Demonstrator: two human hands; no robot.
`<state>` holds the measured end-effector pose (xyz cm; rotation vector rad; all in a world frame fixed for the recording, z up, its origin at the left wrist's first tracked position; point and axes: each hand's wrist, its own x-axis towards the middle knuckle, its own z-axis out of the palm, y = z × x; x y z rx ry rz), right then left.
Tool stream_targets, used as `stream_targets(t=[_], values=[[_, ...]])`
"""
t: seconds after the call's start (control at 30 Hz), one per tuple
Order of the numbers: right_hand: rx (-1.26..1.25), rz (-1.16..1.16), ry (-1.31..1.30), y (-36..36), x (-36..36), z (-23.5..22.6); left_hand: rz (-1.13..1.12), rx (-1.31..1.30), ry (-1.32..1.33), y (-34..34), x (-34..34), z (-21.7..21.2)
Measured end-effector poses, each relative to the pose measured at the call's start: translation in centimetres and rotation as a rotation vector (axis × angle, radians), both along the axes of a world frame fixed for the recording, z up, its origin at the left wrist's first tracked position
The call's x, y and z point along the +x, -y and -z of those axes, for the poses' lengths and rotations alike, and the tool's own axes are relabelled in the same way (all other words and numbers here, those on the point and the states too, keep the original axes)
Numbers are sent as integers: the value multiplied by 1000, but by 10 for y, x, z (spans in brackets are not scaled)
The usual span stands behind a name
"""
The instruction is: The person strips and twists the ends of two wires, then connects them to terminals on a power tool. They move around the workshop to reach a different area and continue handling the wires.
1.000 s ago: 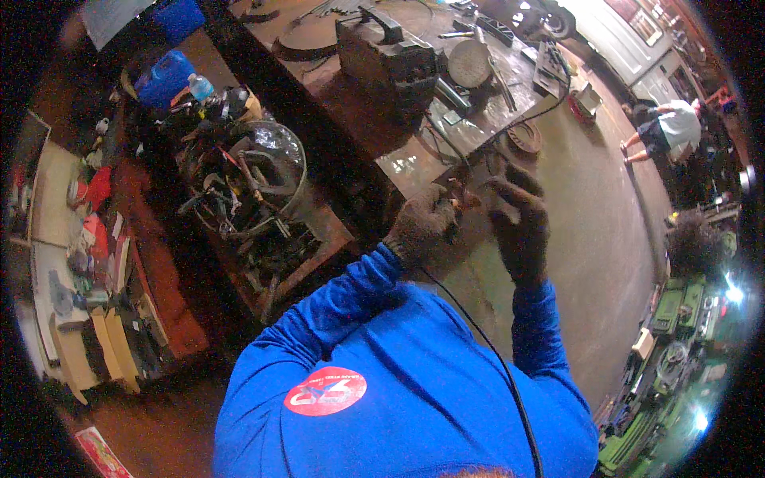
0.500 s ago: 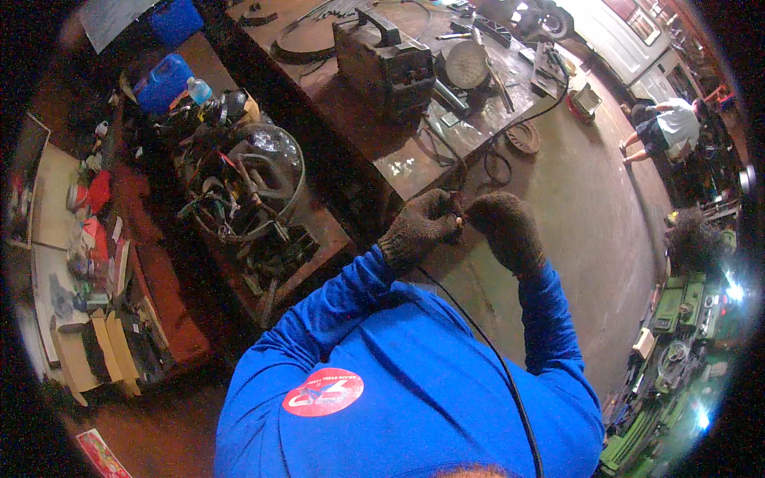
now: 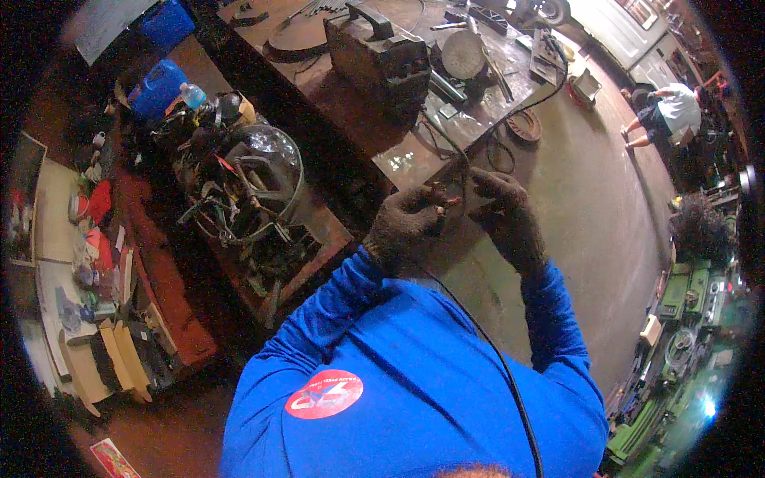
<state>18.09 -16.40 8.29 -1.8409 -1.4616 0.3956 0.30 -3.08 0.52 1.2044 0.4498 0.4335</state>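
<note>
Thin black cable (image 3: 478,334) runs up from the person's blue shirt to the two gloved hands, which meet just off the near corner of the rusty metal tabletop (image 3: 414,155). The left hand (image 3: 406,227) is clenched around the cable end, where something small and reddish shows between the fingers; I cannot tell what it is. The right hand (image 3: 506,219) has its fingers curled at the same end, pinching it. I judge the cable light and limp, so it bends and sags easily. It is better held close to the end, where it stays steady. The dark knitted gloves probably grip well but dull fine touch.
</note>
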Motion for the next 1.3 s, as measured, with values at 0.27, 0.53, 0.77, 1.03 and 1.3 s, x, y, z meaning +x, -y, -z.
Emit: stream_targets(t=[0.27, 0.53, 0.77, 1.03, 1.3], values=[[46, -85, -16, 0, -6, 31, -16, -40, 43, 7, -1, -4], [-105, -9, 312, -6, -17, 16, -111, -254, 17, 1, -2, -12], [65, 23, 355, -3, -18, 23, -249, -407, 211, 6, 12, 29], [88, 23, 316, -3, -13, 23, 75, -650, 166, 0, -2, -18], [-26, 111, 63, 10, -2, 48, -16, 367, -159, 4, 6, 8]])
